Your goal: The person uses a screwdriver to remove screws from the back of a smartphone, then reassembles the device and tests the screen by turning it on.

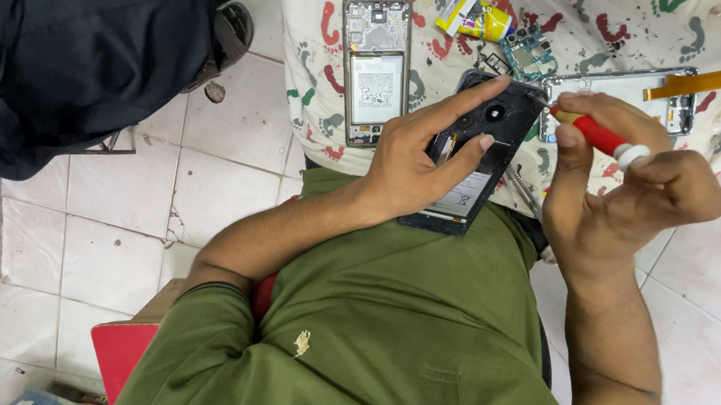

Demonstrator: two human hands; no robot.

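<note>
Left hand [417, 158] grasps an opened phone [476, 154] on the lap; right hand [637, 185] grips a red screwdriver [598, 135] at its top edge.

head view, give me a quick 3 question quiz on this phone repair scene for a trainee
1. True or false: the left hand steadies the opened dark phone.
2. Which tool does the right hand hold? A) tweezers B) red-handled screwdriver C) brush
3. Fill in: the second opened phone lies on a cloth printed with coloured ____.

Key
1. True.
2. B; its tip points at the dark phone's top edge.
3. Footprints.
</note>
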